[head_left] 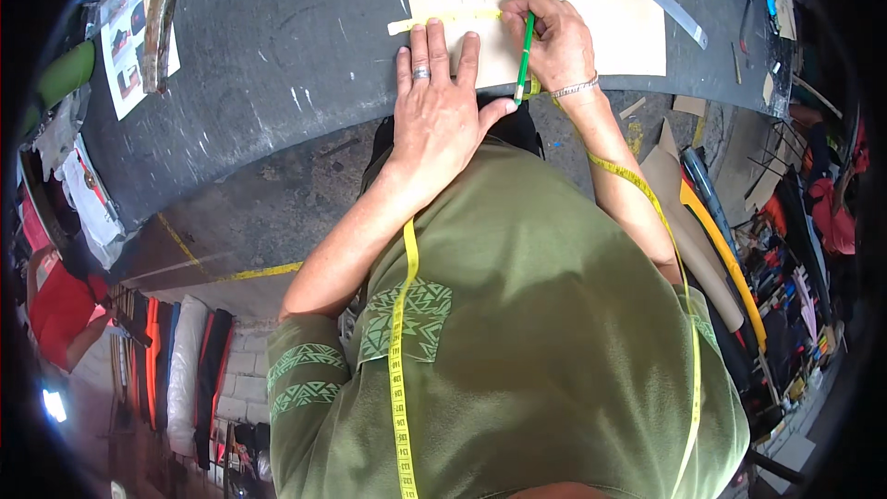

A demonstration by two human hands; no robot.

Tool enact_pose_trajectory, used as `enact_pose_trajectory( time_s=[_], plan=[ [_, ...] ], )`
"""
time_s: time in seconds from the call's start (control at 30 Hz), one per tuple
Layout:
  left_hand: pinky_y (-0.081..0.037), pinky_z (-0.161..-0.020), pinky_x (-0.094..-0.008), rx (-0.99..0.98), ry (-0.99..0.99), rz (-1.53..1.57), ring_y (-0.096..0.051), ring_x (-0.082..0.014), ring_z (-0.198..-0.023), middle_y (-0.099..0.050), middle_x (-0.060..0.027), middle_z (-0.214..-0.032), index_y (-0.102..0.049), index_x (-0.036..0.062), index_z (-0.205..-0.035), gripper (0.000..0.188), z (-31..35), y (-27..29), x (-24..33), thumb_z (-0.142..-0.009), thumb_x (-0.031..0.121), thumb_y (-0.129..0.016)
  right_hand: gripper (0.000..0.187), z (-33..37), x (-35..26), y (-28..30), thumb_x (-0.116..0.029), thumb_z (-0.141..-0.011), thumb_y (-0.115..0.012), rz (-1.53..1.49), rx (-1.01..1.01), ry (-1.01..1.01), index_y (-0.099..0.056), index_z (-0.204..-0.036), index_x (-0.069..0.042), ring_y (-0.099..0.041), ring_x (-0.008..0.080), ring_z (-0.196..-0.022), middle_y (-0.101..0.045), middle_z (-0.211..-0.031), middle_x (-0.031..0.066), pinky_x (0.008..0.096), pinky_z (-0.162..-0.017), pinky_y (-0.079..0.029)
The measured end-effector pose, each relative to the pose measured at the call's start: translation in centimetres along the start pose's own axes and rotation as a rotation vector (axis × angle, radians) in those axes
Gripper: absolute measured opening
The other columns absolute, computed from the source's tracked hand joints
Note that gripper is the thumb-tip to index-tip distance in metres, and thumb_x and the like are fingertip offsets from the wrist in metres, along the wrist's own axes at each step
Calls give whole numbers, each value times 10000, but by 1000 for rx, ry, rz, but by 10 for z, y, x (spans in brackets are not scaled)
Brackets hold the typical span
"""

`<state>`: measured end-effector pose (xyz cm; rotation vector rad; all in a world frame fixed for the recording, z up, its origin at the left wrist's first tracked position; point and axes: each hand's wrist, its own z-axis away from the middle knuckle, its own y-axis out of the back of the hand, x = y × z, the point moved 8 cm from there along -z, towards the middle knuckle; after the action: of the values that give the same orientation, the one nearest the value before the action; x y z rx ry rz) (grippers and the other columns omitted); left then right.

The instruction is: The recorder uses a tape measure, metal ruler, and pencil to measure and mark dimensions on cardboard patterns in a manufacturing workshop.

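A sheet of tan paper (628, 37) lies on the dark table, with a few short pencil marks on it. Across the paper runs the end of a yellow tape measure (476, 15), its tip reaching past the sheet's left edge. My left hand (438, 97), a ring on one finger, rests flat with fingers stretched out and fingertips at the tape. At the tape's right part, my right hand (559, 42) is closed around a green pencil (526, 60), held near upright. Its thumb and finger meet by the tape. The rest of the tape loops around my neck.
The dark table (277, 46) curves along my front. A metal ruler (661, 0) lies over the paper's right side. At left are a printed sheet (120, 46) and a narrow strip (164, 28). Rolls of material (189, 374) stand behind left; a person in red (63, 310) is at far left.
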<state>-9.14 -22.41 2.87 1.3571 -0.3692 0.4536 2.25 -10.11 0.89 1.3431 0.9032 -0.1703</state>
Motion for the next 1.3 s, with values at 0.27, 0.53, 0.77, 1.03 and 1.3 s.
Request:
enact_pose_trajectory(
  time_s=[0.27, 0.53, 0.77, 1.03, 1.3],
  plan=[
    [-261, -1196, -619, 133, -18, -48, -275, -519, -1482, -303, -379, -1556, -432, -21, -1500, 809, -26, 2, -7, -948, 525, -659, 189, -33, 1, -1, -240, -872, -776, 38, -4, 64, -762, -1003, -105, -592, 230, -743, -676, -812, 59, 363, -680, -500],
    [-276, -1194, -610, 153, -13, -51, -292, -495, -1485, -316, -358, -1558, -434, -27, -1494, 808, -29, 3, -10, -933, 494, -693, 199, -38, 10, -5, -257, -882, -781, 24, -11, 30, -769, -1014, -109, -633, 187, -737, -709, -840, 42, 330, -688, -529],
    [-293, -1185, -610, 165, -13, -66, -307, -497, -1473, -330, -354, -1549, -438, -25, -1491, 810, -30, 3, -10, -924, 487, -707, 226, -38, 16, -8, -286, -891, -787, -5, -34, -64, -775, -1041, -118, -661, 135, -720, -727, -828, 29, 297, -689, -548],
    [-305, -1179, -602, 167, -23, -89, -319, -489, -1468, -335, -348, -1549, -450, -25, -1485, 805, -30, 3, -11, -917, 479, -717, 227, -38, 17, -8, -297, -901, -781, 19, -31, -59, -775, -1049, -124, -663, 115, -716, -729, -814, 17, 287, -687, -551],
    [-305, -1181, -588, 164, -23, -95, -323, -481, -1467, -343, -339, -1545, -462, -26, -1481, 803, -30, 5, -10, -908, 470, -727, 239, -38, 20, -8, -311, -900, -783, -33, -25, -79, -775, -1047, -123, -662, 97, -702, -730, -804, 7, 274, -679, -547]
  ],
)
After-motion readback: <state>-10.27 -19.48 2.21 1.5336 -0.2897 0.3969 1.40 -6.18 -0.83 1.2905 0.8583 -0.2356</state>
